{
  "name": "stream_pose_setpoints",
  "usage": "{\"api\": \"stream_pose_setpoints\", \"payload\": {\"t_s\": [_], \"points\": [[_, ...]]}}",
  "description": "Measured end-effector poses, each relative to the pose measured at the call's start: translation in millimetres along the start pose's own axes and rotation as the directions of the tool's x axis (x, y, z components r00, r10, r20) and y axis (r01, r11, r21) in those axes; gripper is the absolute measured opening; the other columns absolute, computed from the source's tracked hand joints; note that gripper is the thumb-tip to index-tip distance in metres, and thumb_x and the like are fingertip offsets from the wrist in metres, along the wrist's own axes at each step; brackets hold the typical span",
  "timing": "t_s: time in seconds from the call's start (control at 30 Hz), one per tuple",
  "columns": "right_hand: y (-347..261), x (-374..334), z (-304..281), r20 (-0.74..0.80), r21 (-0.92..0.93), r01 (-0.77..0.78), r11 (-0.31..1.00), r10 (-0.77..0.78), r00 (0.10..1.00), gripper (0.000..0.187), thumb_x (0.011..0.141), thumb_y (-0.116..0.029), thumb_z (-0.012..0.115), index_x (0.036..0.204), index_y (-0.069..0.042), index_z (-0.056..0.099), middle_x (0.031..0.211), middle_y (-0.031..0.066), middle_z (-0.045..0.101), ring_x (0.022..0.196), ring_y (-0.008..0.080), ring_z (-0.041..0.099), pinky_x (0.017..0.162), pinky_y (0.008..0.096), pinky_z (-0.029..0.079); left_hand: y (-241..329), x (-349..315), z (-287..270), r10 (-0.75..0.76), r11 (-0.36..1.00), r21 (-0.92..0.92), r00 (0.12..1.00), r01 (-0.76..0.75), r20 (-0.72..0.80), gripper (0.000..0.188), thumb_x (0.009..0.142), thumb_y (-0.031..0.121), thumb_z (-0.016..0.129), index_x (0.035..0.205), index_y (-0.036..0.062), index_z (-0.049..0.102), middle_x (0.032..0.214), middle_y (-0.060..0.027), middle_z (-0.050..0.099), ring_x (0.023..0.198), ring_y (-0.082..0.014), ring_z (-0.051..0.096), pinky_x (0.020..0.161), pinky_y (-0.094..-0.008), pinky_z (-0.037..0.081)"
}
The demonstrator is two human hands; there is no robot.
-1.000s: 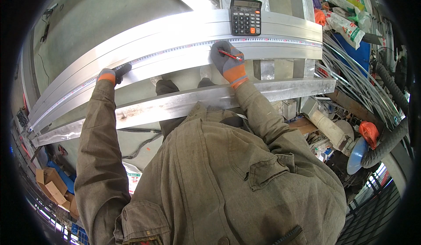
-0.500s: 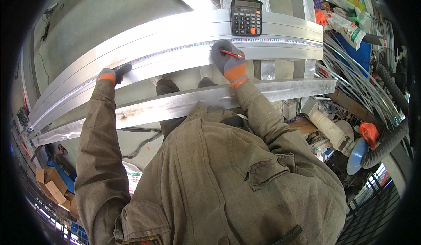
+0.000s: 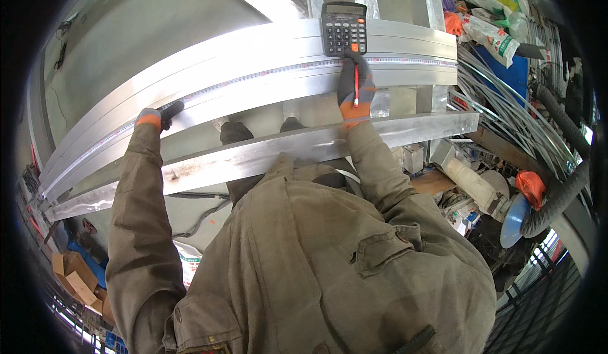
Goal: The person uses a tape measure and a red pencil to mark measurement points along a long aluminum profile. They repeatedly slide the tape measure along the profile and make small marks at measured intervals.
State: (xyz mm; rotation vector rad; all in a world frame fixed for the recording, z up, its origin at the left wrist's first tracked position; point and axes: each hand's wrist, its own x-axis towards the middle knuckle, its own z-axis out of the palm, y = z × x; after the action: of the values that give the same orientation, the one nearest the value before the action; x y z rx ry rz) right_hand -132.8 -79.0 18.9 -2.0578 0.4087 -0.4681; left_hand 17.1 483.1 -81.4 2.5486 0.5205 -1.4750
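A bright measuring tape [image 3: 266,70] lies lengthwise along several long silver metal profiles [image 3: 209,56] placed side by side. My left hand [image 3: 158,117], in a grey and orange glove, rests over the tape toward the left, fingers stretched out along the metal. In my right hand [image 3: 350,88], gloved alike, is a slim red pencil [image 3: 356,88], pointing up and away from me. That hand's fingertips are at the lower edge of a black calculator [image 3: 344,29], which lies on the profiles; whether they press a key I cannot tell.
Closer to me, a separate metal bar [image 3: 272,147] runs across in front of my body. Crossbars [image 3: 430,2] extend beneath the profiles. On the right are a bundle of thin metal rods [image 3: 494,94], plastic bags [image 3: 491,37] and machinery with a grey hose [image 3: 557,192]. Cardboard boxes [image 3: 79,281] stand lower left.
My right hand has moved right from the tape to the calculator's lower edge. The red pencil has swung from lying sideways to pointing away from me. My left hand stays on the tape.
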Motion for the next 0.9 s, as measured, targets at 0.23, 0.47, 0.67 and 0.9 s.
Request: {"api": "stream_pose_setpoints", "payload": {"t_s": [0.23, 0.47, 0.67, 0.9], "points": [[24.5, 27.5, -34.8, 0.006, -0.324, 0.116, 0.939, -0.12, 0.993, 0.036, 0.106, -0.007, 0.065, 0.142, -0.008, 0.069, 0.139, 0.0166, 0.072, 0.133, 0.042, 0.063, 0.114, 0.0506, 0.049, -5.3, 9.7, 0.0, 0.011, 1.0, -0.01, 0.999, -0.01, 0.033, 0.082, 0.084, 0.095, 0.075, 0.076, 0.0143, 0.07, 0.066, -0.003, 0.059, 0.06, -0.018, 0.054, 0.06, -0.0382, 0.04], [20.8, 26.4, -31.8, 0.013, -0.399, 0.075, 0.914, -0.076, 0.997, 0.035, 0.11, -0.015, 0.063, 0.143, -0.011, 0.072, 0.135, 0.0166, 0.075, 0.13, 0.0451, 0.065, 0.113, 0.0526, 0.051, 20.0, -27.9, -13.4, 0.056, 0.996, 0.064, 0.998, -0.059, 0.036, 0.092, 0.082, 0.102, 0.069, 0.078, 0.0097, 0.072, 0.068, -0.0057, 0.061, 0.062, -0.0245, 0.056, 0.067, -0.0406, 0.045], [-9.0, -30.5, 10.0, 0.109, 0.09, 0.033, 0.995, -0.043, 0.993, 0.032, 0.12, -0.015, 0.06, 0.145, -0.002, 0.074, 0.112, 0.0089, 0.077, 0.099, 0.0162, 0.071, 0.087, 0.0335, 0.06, 27.0, -43.7, -15.1, 0.121, 0.993, 0.006, 0.992, -0.121, 0.024, 0.088, 0.085, 0.098, 0.069, 0.084, 0.0103, 0.076, 0.069, -0.0053, 0.061, 0.062, -0.0229, 0.055, 0.068, -0.0404, 0.045], [-45.0, -58.1, 49.8, 0.281, 0.069, -0.092, 0.993, 0.069, 0.957, 0.023, 0.112, -0.014, 0.073, 0.131, -0.002, 0.073, 0.106, 0.0106, 0.078, 0.097, 0.0177, 0.074, 0.085, 0.0341, 0.062, -3.3, 26.7, 0.6, 0.035, 0.999, 0.017, 0.999, -0.036, 0.034, 0.082, 0.089, 0.096, 0.068, 0.093, 0.0152, 0.078, 0.067, -0.0027, 0.057, 0.059, -0.0185, 0.05, 0.063, -0.0405, 0.039]]}}
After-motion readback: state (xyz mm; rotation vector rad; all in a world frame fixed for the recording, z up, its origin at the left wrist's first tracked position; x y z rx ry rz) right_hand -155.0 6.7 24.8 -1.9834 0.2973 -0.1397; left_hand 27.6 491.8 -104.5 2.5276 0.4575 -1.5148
